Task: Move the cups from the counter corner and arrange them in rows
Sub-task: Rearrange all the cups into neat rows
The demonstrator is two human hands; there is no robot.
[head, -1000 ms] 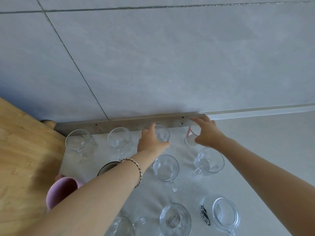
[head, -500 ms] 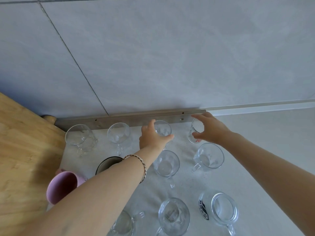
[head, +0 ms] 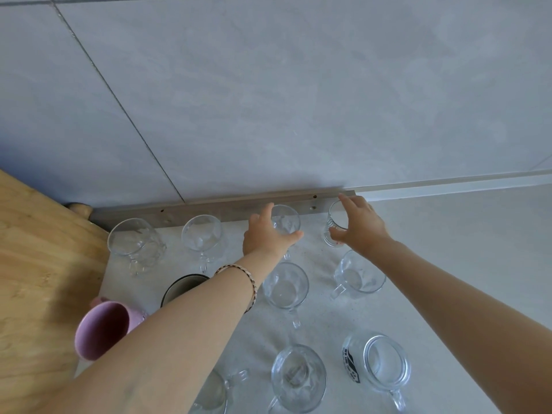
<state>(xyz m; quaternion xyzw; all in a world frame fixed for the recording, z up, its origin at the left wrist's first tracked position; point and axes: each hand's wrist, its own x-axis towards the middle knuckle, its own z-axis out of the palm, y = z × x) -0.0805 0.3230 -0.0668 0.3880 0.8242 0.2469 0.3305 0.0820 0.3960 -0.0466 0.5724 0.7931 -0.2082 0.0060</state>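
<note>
Reaching to the far row by the wall, the left hand (head: 265,234) cups a clear glass cup (head: 285,219) while the right hand (head: 360,224) grips a ribbed glass (head: 333,227) just to its right on the bench (head: 448,249).

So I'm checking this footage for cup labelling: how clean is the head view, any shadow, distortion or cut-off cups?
Head view: soft even daylight, no harsh glare; a shadow darkens the wooden board; wide-angle bend tilts the wall tiles; clear glasses blend into the pale counter; the left hand and its forearm cover some cups, and the bottom edge crops one.
</note>
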